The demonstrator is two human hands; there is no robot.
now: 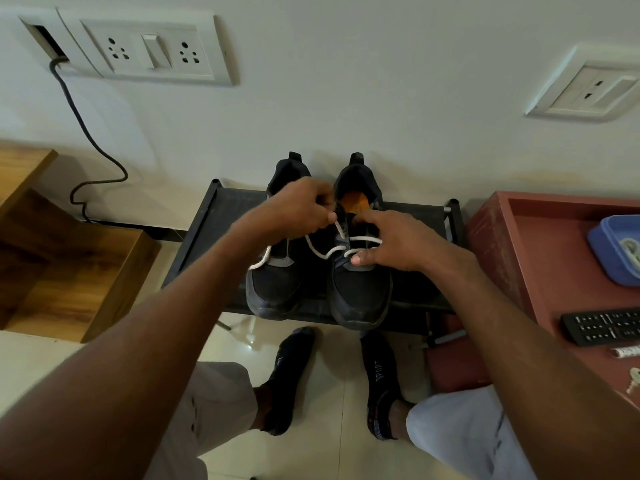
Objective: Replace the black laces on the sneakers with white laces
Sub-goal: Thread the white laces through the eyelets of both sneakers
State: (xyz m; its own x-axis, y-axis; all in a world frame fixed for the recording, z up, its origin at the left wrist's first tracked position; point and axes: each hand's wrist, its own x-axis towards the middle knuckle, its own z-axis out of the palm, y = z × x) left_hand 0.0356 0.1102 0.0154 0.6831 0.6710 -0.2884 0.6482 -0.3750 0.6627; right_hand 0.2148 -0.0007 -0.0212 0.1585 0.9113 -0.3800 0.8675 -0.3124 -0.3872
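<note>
Both hands work over the right sneaker [360, 285], which stands beside the left sneaker [273, 282] on a low black rack [207, 237] against the wall. Left hand [298, 206] is curled tight, pinching the white lace [325, 252] just above the upper eyelets; the lace runs down from that pinch, across the tongue, and its slack loops over toward the left sneaker, where the free end lies on the upper. Right hand [391, 240] rests on the right sneaker's far side, fingers bent over the eyelet row and thumb pressed at a lower crossing, so it steadies the shoe and pins the lace there; how firmly it grips I cannot tell. Two or three white crossings show on this shoe, and no black lace is visible, so threading looks partly done. To do this step well, I judge the left hand should keep the lace tip short and stiff between finger and thumb, feed it through the next eyelet from underneath, then draw the slack through evenly while the right thumb holds the lower crossings flat and untwisted. Both ends should stay near equal in length.
</note>
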